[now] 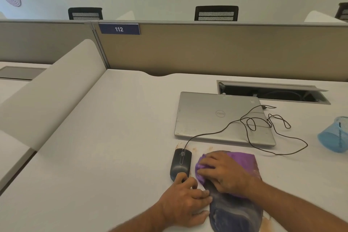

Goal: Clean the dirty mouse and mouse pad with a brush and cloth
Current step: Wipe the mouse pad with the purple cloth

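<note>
Lying upright on the table [113, 137], the mouse [180, 163] is found farthest left, its long axis running away from the person, cable end far. Its near end is touched by the left hand [185, 198], whose relaxed fingers also rest on the mouse pad [235, 211] edge, steadying it. Just right, the purple cloth [243, 160] is bunched and pressed onto the pad under the curled right hand [223, 172]. The mouse is judged nearer the left hand.
</note>
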